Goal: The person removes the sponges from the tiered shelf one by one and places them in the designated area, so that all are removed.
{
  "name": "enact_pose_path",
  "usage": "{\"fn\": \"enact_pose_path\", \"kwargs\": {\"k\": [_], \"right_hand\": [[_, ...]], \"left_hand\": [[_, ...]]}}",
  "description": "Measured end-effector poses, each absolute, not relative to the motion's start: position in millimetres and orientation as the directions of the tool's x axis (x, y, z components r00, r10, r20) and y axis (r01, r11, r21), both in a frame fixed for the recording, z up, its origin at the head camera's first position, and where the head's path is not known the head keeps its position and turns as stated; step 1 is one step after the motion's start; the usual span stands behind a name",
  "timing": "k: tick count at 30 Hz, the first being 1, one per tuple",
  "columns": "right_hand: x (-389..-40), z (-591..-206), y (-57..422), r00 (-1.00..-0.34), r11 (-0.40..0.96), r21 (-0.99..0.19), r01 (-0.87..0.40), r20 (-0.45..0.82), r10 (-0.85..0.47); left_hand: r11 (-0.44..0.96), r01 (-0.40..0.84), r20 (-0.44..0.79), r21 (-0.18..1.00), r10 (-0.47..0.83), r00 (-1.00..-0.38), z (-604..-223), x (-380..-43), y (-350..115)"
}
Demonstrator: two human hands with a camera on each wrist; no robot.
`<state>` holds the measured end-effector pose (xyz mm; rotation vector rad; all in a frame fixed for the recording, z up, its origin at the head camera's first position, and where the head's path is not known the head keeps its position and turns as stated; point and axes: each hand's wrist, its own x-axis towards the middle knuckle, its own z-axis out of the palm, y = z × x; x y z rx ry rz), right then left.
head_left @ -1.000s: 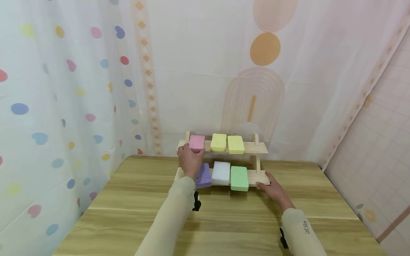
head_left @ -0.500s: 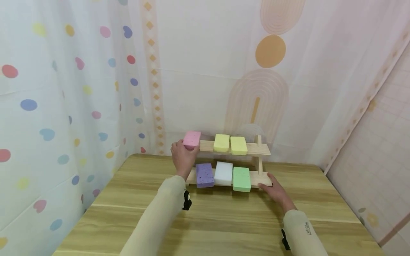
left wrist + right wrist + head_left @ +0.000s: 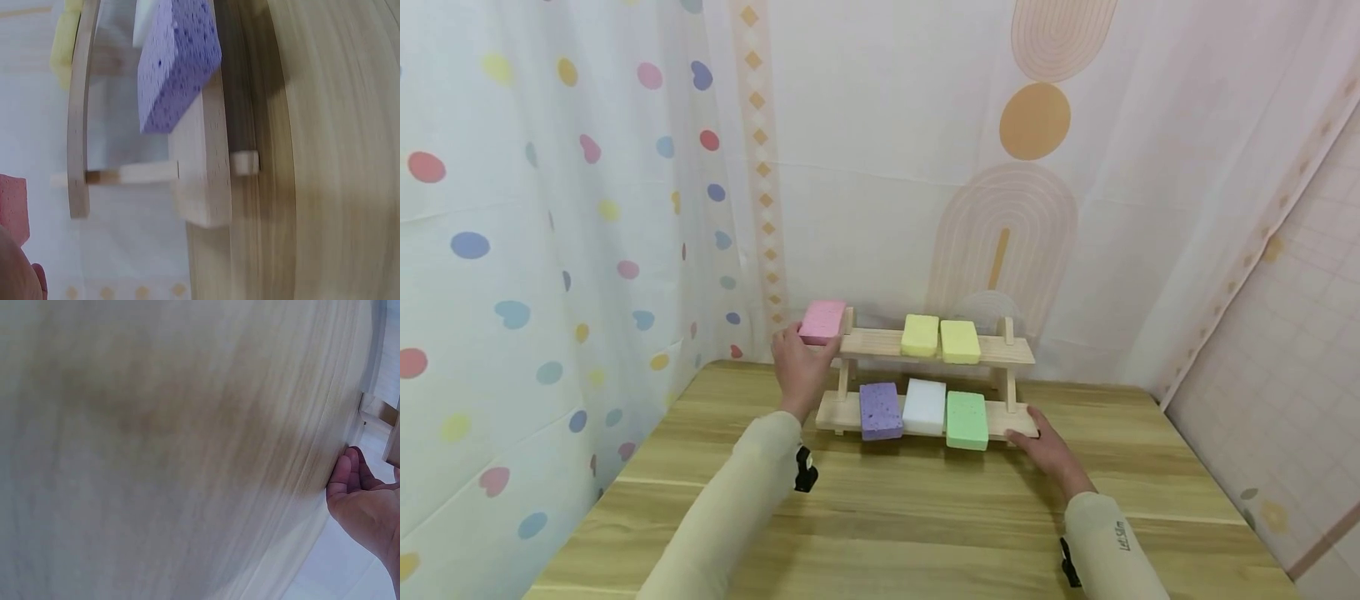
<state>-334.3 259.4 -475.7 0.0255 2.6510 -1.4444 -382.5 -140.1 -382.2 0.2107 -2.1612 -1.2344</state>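
Observation:
My left hand (image 3: 802, 367) grips a pink sponge (image 3: 823, 321) by its lower part, off the left end of the upper board of a two-tier wooden rack (image 3: 880, 343). In the left wrist view the pink sponge (image 3: 14, 209) shows at the left edge, apart from the rack. My right hand (image 3: 1051, 450) holds the right end of the lower board, thumb in front and fingers around the end. A purple sponge (image 3: 880, 411), a white sponge (image 3: 924, 407) and a green sponge (image 3: 967, 420) lie on the lower board. Two yellow sponges (image 3: 920, 335) rest on the upper one.
The rack stands towards the back of a wood-grain table (image 3: 917, 525). A patterned curtain (image 3: 865, 167) hangs behind it, and a dotted curtain (image 3: 625, 208) hangs on the left.
The left hand has lifted the pink sponge off the upper board and carried it left, past the board's end. The right hand stays on the rack. The head view has shifted slightly.

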Motion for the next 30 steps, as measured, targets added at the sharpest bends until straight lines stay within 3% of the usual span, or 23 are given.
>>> {"fn": "enact_pose_path", "kwargs": {"k": [15, 30], "right_hand": [[-331.6, -471.2, 259.7, -0.991, 0.545, -0.836, 0.07, -0.119, -0.055], [-330.8, -471.6, 258.2, -0.991, 0.532, -0.843, 0.078, -0.124, -0.053]], "left_hand": [[0.537, 0.077, 0.384, 0.84, -0.487, -0.785, -398.5, -379.0, -181.9], [0.55, 0.053, 0.36, 0.834, -0.467, -0.808, -435.6, -369.4, -202.9]]}}
